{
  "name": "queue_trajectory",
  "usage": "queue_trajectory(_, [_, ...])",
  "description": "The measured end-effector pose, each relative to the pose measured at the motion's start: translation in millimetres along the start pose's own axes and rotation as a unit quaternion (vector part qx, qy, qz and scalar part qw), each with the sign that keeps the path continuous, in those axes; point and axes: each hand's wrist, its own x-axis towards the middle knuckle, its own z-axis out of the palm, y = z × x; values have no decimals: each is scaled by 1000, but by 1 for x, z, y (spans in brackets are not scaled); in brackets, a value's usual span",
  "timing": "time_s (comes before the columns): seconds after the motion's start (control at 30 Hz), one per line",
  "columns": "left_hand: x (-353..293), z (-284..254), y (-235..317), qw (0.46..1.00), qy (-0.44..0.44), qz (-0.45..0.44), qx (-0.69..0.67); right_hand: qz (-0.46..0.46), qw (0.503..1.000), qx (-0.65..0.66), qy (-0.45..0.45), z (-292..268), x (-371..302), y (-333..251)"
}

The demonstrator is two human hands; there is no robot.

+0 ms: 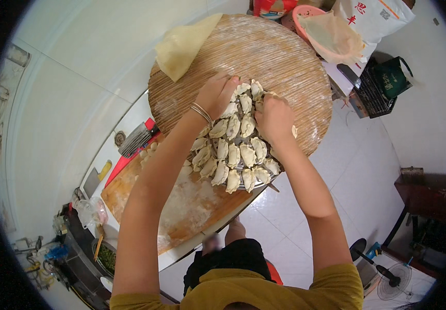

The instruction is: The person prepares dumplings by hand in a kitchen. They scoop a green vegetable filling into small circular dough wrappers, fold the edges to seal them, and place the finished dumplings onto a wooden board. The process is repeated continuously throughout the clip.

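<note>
Rows of pale, pleated dumplings (234,155) cover a round metal tray (259,185), whose rim shows at the near side. My left hand (216,97), with bracelets at the wrist, is curled at the tray's far left edge, beside the dumplings there. Across from it, my right hand (275,120) is closed at the far right side, with its fingers bent down among the dumplings. What either hand grips is hidden by the fingers. Under the tray's far part lies a large round slatted board (295,77), dusted with flour.
A floured wooden board (186,212) lies on the near left, by a cleaver (135,140) and a red sheet (117,173). A yellowish cloth (186,46) rests on the slatted board. A pink basin (305,20) and a white sack (375,18) stand at the far right.
</note>
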Motion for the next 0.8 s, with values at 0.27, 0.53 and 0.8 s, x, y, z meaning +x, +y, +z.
queue_trajectory(0.27, [-12,-4,2,1000,17,17,-2,-34,997,67,-37,-6,5,11])
queue_trajectory(0.53, [-15,-4,2,1000,14,2,21,-62,990,121,27,12,5,15])
queue_trajectory(0.8, [-15,-2,-6,999,29,26,5,-4,935,354,-18,-6,17,38])
